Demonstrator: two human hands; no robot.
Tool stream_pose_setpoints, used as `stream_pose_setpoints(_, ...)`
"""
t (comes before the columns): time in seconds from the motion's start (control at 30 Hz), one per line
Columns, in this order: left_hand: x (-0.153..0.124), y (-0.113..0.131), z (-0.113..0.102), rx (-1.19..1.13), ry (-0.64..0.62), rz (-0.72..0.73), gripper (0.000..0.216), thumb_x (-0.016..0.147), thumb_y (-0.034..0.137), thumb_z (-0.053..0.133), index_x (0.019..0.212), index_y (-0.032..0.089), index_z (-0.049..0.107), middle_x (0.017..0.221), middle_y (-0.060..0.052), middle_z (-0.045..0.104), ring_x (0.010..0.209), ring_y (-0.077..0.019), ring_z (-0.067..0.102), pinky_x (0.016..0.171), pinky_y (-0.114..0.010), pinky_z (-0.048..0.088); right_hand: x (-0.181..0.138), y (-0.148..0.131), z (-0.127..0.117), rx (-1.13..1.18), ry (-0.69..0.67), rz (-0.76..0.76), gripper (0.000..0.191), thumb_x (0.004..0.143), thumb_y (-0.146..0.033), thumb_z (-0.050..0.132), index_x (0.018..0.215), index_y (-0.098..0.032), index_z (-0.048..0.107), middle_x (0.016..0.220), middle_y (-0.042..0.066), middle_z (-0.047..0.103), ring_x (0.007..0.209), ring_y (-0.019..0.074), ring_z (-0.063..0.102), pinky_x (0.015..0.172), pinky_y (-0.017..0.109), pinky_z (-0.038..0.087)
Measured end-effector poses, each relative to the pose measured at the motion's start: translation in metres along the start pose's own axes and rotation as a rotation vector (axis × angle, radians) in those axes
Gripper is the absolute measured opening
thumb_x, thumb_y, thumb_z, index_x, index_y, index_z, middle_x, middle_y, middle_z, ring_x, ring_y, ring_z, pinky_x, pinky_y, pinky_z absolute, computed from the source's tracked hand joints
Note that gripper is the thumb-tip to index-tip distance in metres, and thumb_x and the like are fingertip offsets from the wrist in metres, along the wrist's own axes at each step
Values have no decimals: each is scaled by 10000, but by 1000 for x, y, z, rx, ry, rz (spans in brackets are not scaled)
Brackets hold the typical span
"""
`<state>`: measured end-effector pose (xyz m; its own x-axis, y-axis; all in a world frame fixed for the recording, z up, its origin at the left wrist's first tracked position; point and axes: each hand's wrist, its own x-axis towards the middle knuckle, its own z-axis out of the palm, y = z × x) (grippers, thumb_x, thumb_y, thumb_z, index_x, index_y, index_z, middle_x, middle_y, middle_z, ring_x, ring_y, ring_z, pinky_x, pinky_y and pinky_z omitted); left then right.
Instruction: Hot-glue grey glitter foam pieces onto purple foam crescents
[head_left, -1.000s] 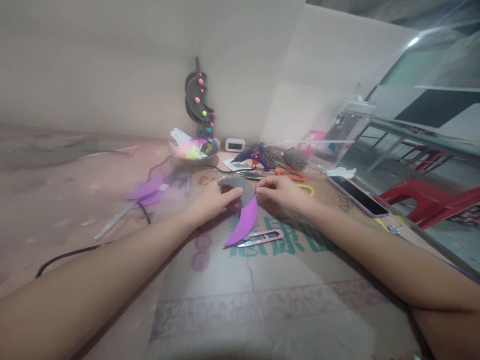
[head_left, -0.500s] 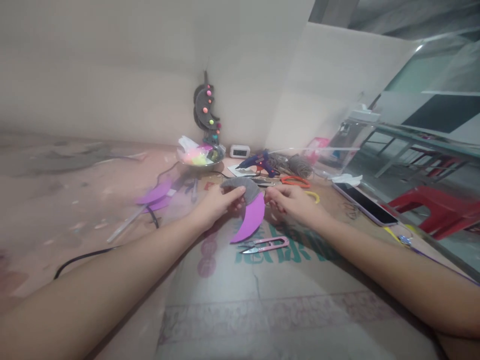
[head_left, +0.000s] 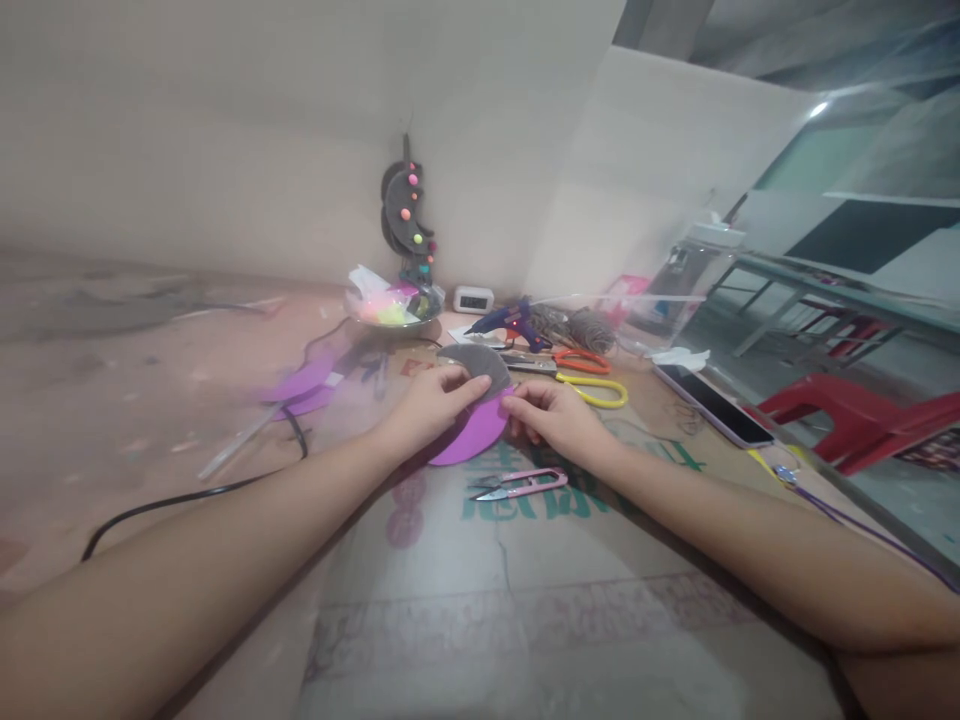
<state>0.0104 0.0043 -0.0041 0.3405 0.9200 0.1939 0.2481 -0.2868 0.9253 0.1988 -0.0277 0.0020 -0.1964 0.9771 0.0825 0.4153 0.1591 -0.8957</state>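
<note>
A crescent shape lies between my hands, its upper part covered in grey yarn and its lower part bare purple. My left hand grips the crescent, thumb on top at the grey part. With closed fingertips, my right hand pinches at the crescent's right edge, where grey meets purple. A thin strand trails on the table to the right of that hand; the yarn in the pinch is mostly hidden by the fingers. Just below the hands lie pink thread snips.
Behind the hands are yellow-handled scissors, orange-handled scissors, a glue gun, yarn balls, a small clock and a bowl. A phone lies right; purple pieces and a black cord lie left.
The crescent has turned, its purple tip swinging left and partly behind my left hand. My right hand has come in to the crescent's edge. The whole view has shifted slightly.
</note>
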Motion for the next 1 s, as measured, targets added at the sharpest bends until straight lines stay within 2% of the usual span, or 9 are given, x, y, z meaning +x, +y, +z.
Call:
stream_pose_setpoints(0.1,0,-1,0,15,29,-7,406,788,536,551,612,179,468,542,46,463,484,-90,410,476,-224,305,-1,-1,-3,13,169,-110,337,808,-487,589,690,-199,459,521,-74,450,425,63,388,433,205,322)
stream_pose_setpoints(0.17,0,-2,0,32,36,0,405,786,534,554,609,179,472,550,45,468,491,-91,419,483,-226,311,-2,-2,-5,32,240,-157,284,810,-458,598,762,-213,462,549,-76,446,436,73,411,432,210,337)
stream_pose_setpoints(0.23,1,-2,0,38,33,8,406,787,533,555,608,179,472,555,46,466,500,-93,426,491,-227,317,-2,-4,-6,40,208,-155,242,816,-430,592,912,-223,510,606,-58,496,460,93,469,431,222,368)
stream_pose_setpoints(0.33,0,-1,0,42,23,14,400,788,529,555,612,177,487,576,42,471,525,-99,437,508,-229,327,-1,-2,-7,22,110,-130,296,837,-400,559,1078,-230,536,716,-17,579,478,99,503,434,235,403)
stream_pose_setpoints(0.5,0,1,-1,80,21,20,396,793,515,554,604,173,493,592,32,482,568,-110,451,529,-231,328,4,7,-7,57,79,-124,271,810,-362,594,1037,-218,561,882,13,638,484,83,522,420,225,414)
stream_pose_setpoints(0.7,0,-1,-1,52,-36,-5,405,785,545,546,619,180,484,555,34,469,507,-105,430,483,-227,310,7,10,-8,50,106,-82,220,798,-400,600,841,-188,564,619,-35,562,504,107,533,431,210,404)
stream_pose_setpoints(1.0,-1,3,-2,6,-58,-53,414,770,546,564,603,179,472,536,37,466,479,-92,420,464,-222,299,3,2,-7,59,108,-12,260,781,-438,602,859,-192,570,582,-37,563,466,108,522,405,207,406)
